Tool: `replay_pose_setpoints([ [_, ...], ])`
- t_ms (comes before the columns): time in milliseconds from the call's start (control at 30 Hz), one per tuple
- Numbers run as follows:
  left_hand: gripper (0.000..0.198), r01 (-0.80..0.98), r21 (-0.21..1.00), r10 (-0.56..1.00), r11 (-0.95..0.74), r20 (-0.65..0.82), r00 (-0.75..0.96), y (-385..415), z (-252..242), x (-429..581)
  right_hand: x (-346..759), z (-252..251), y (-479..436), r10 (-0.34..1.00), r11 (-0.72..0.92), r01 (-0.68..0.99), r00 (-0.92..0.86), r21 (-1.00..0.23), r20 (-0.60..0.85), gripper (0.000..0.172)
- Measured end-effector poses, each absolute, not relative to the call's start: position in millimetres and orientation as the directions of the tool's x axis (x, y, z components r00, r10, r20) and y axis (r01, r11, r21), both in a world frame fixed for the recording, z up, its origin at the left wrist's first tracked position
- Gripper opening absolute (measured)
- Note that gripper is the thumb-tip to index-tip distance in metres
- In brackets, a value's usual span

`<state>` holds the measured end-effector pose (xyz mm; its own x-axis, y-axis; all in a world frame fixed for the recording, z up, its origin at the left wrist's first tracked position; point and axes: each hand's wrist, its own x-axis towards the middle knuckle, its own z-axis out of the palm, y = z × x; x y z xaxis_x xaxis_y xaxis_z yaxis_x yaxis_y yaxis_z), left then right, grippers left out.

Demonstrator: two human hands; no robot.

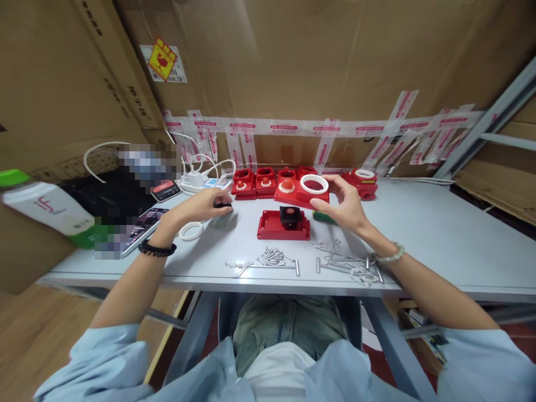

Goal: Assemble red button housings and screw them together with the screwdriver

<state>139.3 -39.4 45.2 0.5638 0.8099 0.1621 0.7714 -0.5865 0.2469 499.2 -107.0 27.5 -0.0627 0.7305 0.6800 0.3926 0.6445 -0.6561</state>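
1. Brown cardboard [293,61] backs the pale grey table [444,234].
2. Right hand [345,207] grips a red plastic cover [298,196] with white ring [315,192].
3. Left hand [209,202] pinches a small black part [223,207].
4. Open red plastic tray [269,224] lies between them, nearer the right, long axis crosswise.

Taped brown cardboard [314,61] backs a pale table [444,234] above wood-look flooring [54,329].
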Motion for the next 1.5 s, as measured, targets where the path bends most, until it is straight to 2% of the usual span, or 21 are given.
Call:
replay_pose_setpoints([
  [300, 0.054, 0.804, 0.118, 0.813, -0.582, 0.098, 0.574, -42.9, 24.3, 135.7, 492.3, 27.8, -112.9, 0.748, 0.633, 0.401, -0.094, -0.663, 0.657, 0.059],
  [533, 0.050, 0.831, 0.016, 0.827, -0.557, 0.111, 0.552, -38.9, 15.0, 143.2, 493.8, 26.7, -112.4, 0.760, 0.617, 0.415, -0.092, -0.669, 0.643, 0.062],
  [767, 0.042, 0.796, 0.011, 0.792, -0.605, 0.108, 0.601, -39.2, 13.3, 142.2, 493.5, 28.4, -113.7, 0.768, 0.605, 0.423, -0.086, -0.674, 0.635, 0.062],
  [967, 0.037, 0.813, 0.063, 0.815, -0.578, 0.082, 0.573, -46.6, 20.6, 147.5, 495.3, 29.4, -113.7, 0.761, 0.616, 0.415, -0.092, -0.670, 0.642, 0.061],
  [1133, 0.045, 0.800, 0.148, 0.813, -0.581, 0.119, 0.569, -49.6, 20.1, 143.3, 496.7, 28.5, -112.2, 0.754, 0.620, 0.420, -0.087, -0.662, 0.651, 0.059],
  [1233, 0.047, 0.751, 0.224, 0.783, -0.622, 0.200, 0.589, -53.6, 22.2, 144.3, 498.9, 28.8, -110.4, 0.748, 0.627, 0.419, -0.087, -0.657, 0.658, 0.059],
  [1400, 0.037, 0.557, 0.361, 0.663, -0.748, 0.431, 0.612, -65.2, 40.0, 182.6, 506.2, 34.8, -108.5, 0.700, 0.666, 0.387, -0.030, -0.638, 0.713, 0.054],
  [1500, 0.030, 0.417, 0.403, 0.576, -0.815, 0.482, 0.660, -69.2, 49.9, 218.9, 510.6, 38.8, -107.9, 0.679, 0.677, 0.364, 0.024, -0.639, 0.733, 0.049],
])
